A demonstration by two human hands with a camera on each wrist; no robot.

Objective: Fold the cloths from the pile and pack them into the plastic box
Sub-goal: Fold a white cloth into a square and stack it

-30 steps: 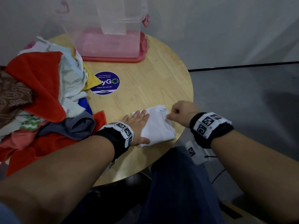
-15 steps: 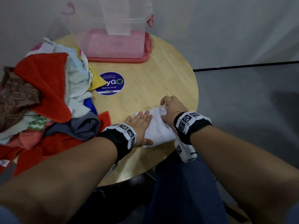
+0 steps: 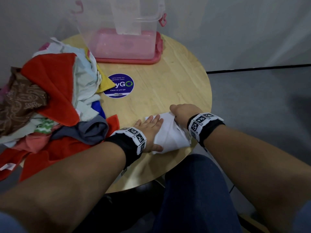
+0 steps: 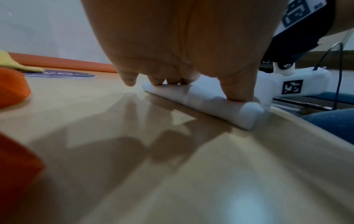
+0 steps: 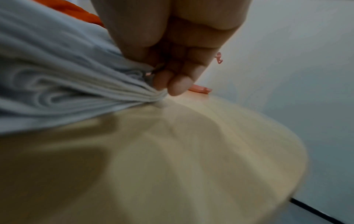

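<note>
A: Where is the white cloth (image 3: 170, 135)?

B: At the near edge of the round wooden table (image 3: 168, 81), partly folded. The left hand (image 3: 149, 130) lies flat on its left part, fingers straight, thumb pressing the near corner. From the left wrist camera the palm hides most of the cloth (image 4: 201, 100); only a rolled white edge shows.

A: And the right hand (image 3: 183, 113)?

B: Curled; it pinches the gathered far edge of the cloth between thumb and fingers (image 5: 178, 86). That picture is blurred, so the folds' count is unclear.

A: The box?

B: The clear plastic box (image 3: 121, 31) stands on a pink lid (image 3: 127, 59) at the far side, its top cut off by the frame. Something pale hangs inside; I cannot tell what.

A: The pile (image 3: 50, 101)?

B: Left on the table, red, brown, grey and pale pieces tangled, running out of view. It covers part of a round blue sticker (image 3: 121, 86).
</note>
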